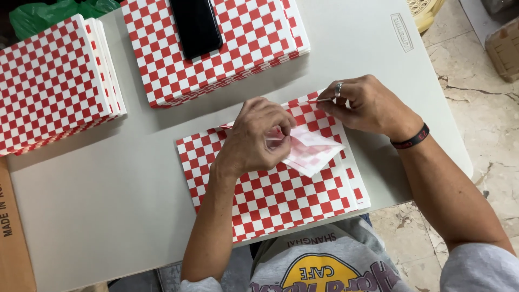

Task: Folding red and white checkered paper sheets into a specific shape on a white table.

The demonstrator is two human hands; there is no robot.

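Observation:
A small stack of red-and-white checkered paper sheets [270,194] lies on the grey table in front of me. My left hand [257,138] is curled over the middle of the stack, pinching a folded part of the top sheet [313,154], whose pale underside shows. My right hand [367,105], with a ring and a dark wristband, pinches the far right corner of a sheet between thumb and fingers.
Two taller stacks of the same checkered paper sit at the far left [51,86] and far middle [238,48]; a black phone [195,24] lies on the middle one. A cardboard box [13,227] stands at the left edge. The table edge [459,157] and tiled floor are to the right.

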